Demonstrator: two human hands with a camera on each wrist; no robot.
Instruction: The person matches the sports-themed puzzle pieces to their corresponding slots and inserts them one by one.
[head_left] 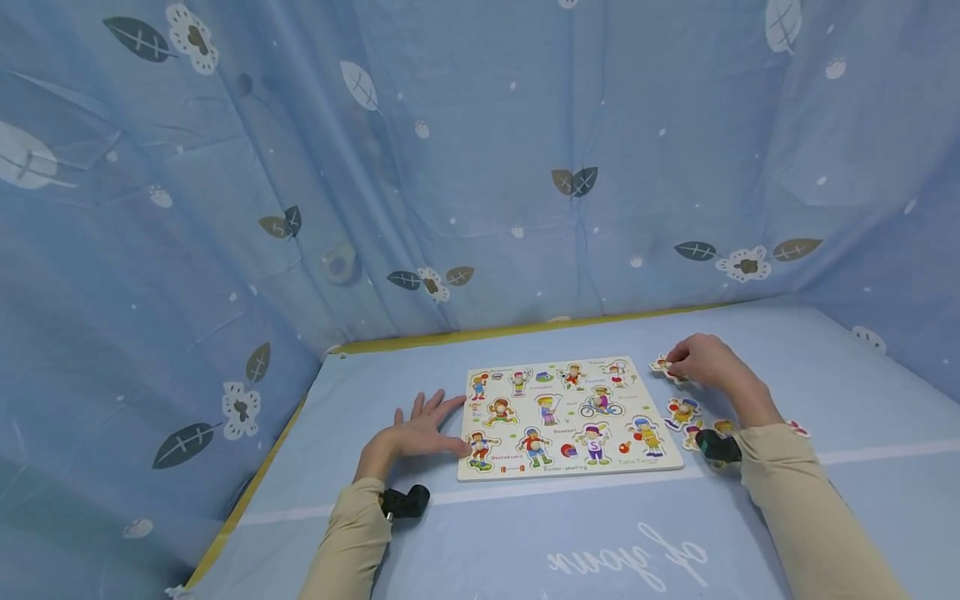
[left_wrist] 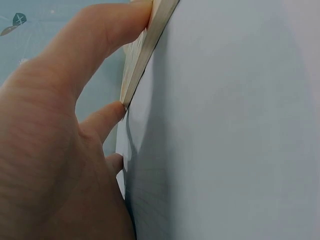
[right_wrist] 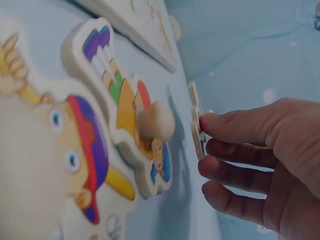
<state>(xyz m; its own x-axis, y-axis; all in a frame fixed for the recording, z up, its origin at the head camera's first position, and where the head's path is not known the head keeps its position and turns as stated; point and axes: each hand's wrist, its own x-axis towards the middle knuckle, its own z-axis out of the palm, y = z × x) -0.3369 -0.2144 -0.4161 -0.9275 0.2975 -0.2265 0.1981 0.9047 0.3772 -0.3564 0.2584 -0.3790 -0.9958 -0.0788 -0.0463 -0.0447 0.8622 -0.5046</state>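
Observation:
A wooden sports-figure puzzle board (head_left: 525,417) lies flat on the table. At its left edge my left hand (head_left: 416,433) rests with fingers spread; the left wrist view shows the thumb and a fingertip touching the board's side (left_wrist: 142,60). Beyond the board's upper right corner, my right hand (head_left: 708,362) pinches a small puzzle piece (right_wrist: 195,120) between thumb and fingers. That piece stands edge-on in the right wrist view, so most of its picture is hidden. Nearby lie a knobbed piece with an orange-shirted figure (right_wrist: 125,112) and a piece with a capped figure (right_wrist: 87,145).
Several loose pieces (head_left: 682,412) lie right of the board, partly covered by the right wrist camera (head_left: 717,447) and sleeve. A pale blue cloth (head_left: 525,533) covers the table. Blue patterned curtains (head_left: 487,167) hang behind and at both sides.

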